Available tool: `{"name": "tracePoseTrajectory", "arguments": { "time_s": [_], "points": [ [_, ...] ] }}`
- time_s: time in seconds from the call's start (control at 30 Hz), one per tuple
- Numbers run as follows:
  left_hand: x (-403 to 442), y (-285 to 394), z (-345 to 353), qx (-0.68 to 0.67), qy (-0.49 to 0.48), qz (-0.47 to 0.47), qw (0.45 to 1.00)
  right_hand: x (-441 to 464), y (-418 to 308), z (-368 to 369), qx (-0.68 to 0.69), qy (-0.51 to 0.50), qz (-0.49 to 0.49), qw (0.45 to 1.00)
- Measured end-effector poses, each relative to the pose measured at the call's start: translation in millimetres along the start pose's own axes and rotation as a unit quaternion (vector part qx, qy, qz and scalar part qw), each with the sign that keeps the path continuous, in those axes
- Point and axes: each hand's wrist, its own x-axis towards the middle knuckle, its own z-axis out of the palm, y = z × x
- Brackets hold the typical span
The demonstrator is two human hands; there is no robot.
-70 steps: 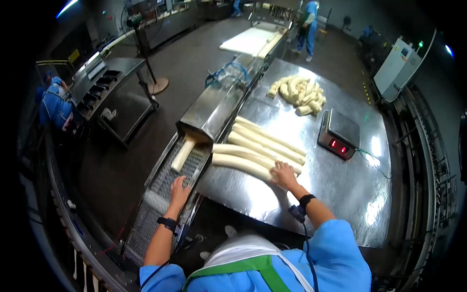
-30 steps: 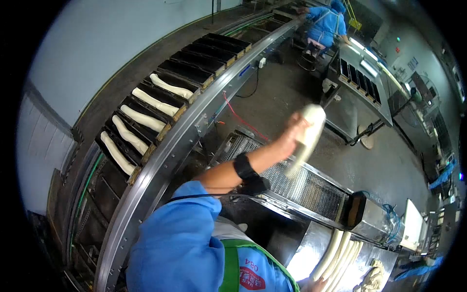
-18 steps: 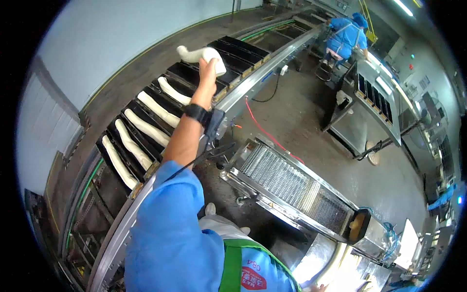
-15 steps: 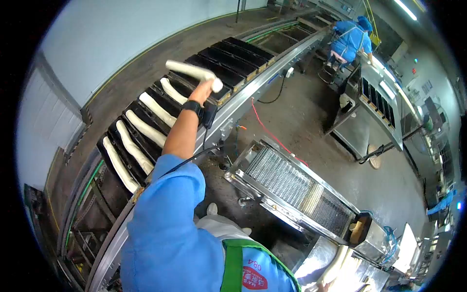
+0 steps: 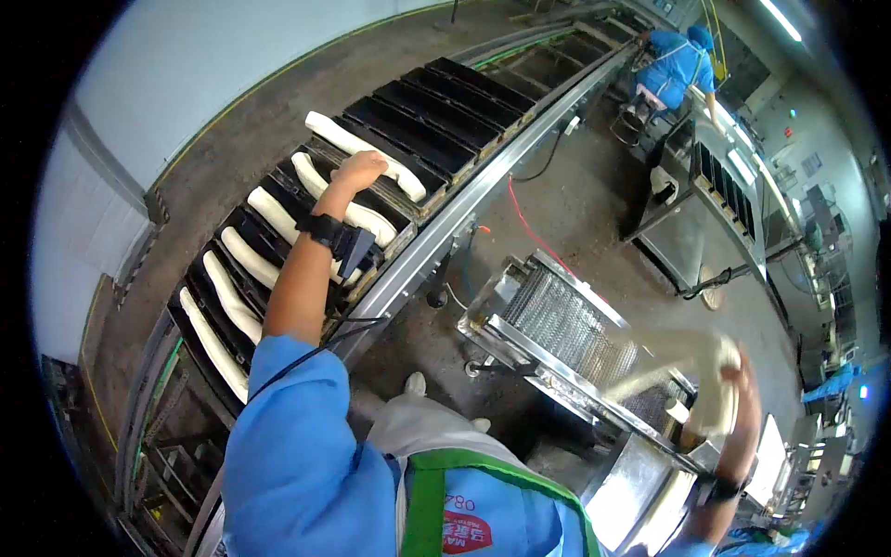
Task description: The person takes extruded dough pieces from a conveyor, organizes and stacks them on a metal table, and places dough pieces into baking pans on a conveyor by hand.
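Observation:
My left hand is over a long pale dough log, its fingers curled on the log's middle. That log lies along a black baking pan, its right end near the pan's edge. Beside it, other dough logs rest one to a pan in a row of black pans. At the lower right, my right hand is raised and grips another pale dough log, bent and smeared by motion. Its fingertips are partly hidden by the dough.
Black pans holding no dough continue up the metal conveyor. A mesh belt machine stands at centre right, with more dough below it. A co-worker in blue is at a far steel table with several pans.
My left hand has lowered the dough log from the air into a pan. My right hand has risen into clear view with another dough log. The view has shifted slightly.

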Motion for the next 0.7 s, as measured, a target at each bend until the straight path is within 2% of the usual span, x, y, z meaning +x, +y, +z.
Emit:
{"name": "tracePoseTrajectory", "arguments": {
  "time_s": [0.03,0.1,0.13,0.17,0.2,0.27,0.3,0.33,0.4,0.47,0.53,0.6,0.63,0.67,0.7],
  "points": [
    [5.6,-9.2,0.3,0.008,0.000,0.008,1.000,32.0,-24.0,15.5,-0.025,-0.061,-0.103,0.993],
    [-11.8,-0.4,-4.4,-0.023,-0.003,0.035,0.999,83.8,-91.2,60.5,-0.012,-0.165,-0.165,0.972],
    [-27.0,6.1,-9.5,-0.053,0.000,0.060,0.997,112.7,-111.8,87.4,0.046,-0.082,-0.205,0.974],
    [-43.9,13.9,-8.4,-0.033,0.053,0.066,0.996,130.0,-151.2,110.7,0.013,-0.156,-0.232,0.960],
    [-65.0,28.6,-15.6,-0.028,0.037,0.058,0.997,145.2,-174.3,135.8,-0.012,-0.082,-0.258,0.962],
    [-81.0,13.8,-7.1,-0.072,0.039,0.076,0.994,174.1,-209.8,175.4,0.017,-0.179,-0.307,0.934],
    [-94.1,19.0,-7.1,-0.037,0.052,0.049,0.997,196.2,-216.5,196.6,0.045,-0.227,-0.307,0.923],
    [-104.5,25.2,-8.1,-0.001,0.065,0.022,0.998,220.8,-215.4,220.7,0.073,-0.273,-0.307,0.909],
    [-109.1,21.4,-7.3,-0.009,0.065,0.027,0.997,259.2,-211.5,271.7,-0.008,-0.309,-0.293,0.905],
    [-110.5,22.2,-4.9,0.071,0.056,-0.031,0.995,307.9,-179.2,342.3,-0.151,-0.239,-0.385,0.879],
    [-100.5,28.6,-8.6,0.083,0.050,-0.046,0.994,324.2,-144.6,385.7,-0.203,-0.265,-0.426,0.841],
    [-86.6,25.5,-5.6,0.161,0.050,-0.063,0.984,332.3,-104.9,406.6,-0.261,-0.281,-0.459,0.801],
    [-84.0,26.4,-3.9,0.198,0.048,-0.079,0.976,320.2,-97.3,400.1,-0.282,-0.366,-0.390,0.796],
    [-70.2,19.3,-6.5,0.192,-0.002,-0.127,0.973,309.2,-92.0,390.8,-0.298,-0.447,-0.317,0.781],
    [-52.8,9.5,-10.7,0.192,-0.026,-0.145,0.970,306.9,-80.3,377.4,-0.270,-0.489,-0.267,0.786]
  ]
}}
